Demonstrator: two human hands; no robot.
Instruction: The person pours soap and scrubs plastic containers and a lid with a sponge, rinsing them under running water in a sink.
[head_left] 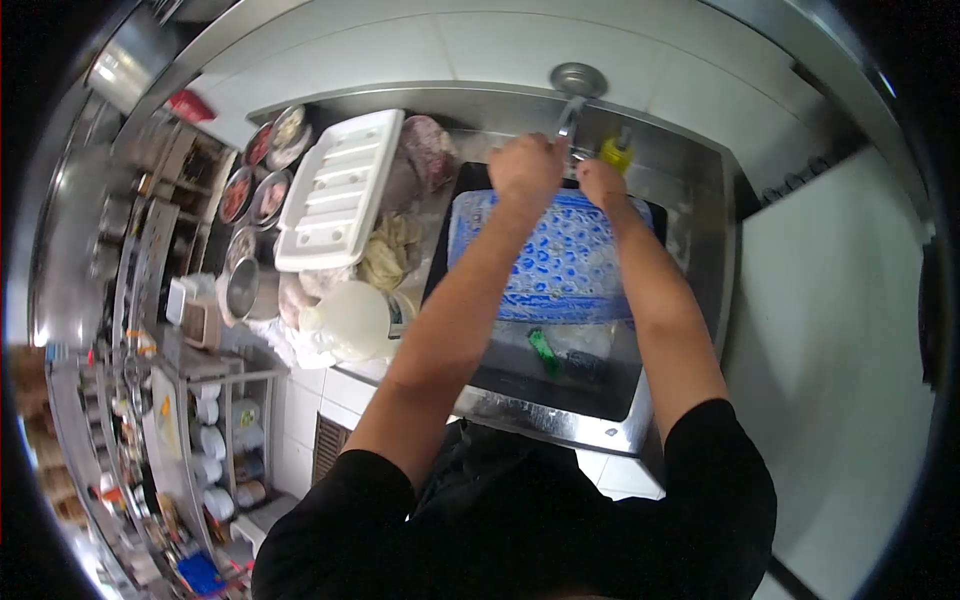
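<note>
My left hand [526, 172] is closed in a fist close against the metal faucet [570, 122] at the back of the sink [712, 180]. Just right of the spout, my right hand [602, 182] has its fingers curled inward; what either hand grips, if anything, is hidden. Below both hands a blue plastic tray [563, 255], streaked with white suds, lies over the basin. Between my forearms, nearer to me, a green scrubbing pad [543, 351] rests in the basin. A yellow bottle of liquid [617, 152] stands behind my right hand.
On the left counter are a white ridged plastic tray [335, 195], a wrapped chunk of meat [425, 155], a crumpled cloth [391, 250], a large whitish jug [350, 322] and several metal bowls [238, 196] of food. A pale panel [835, 350] borders the sink on the right.
</note>
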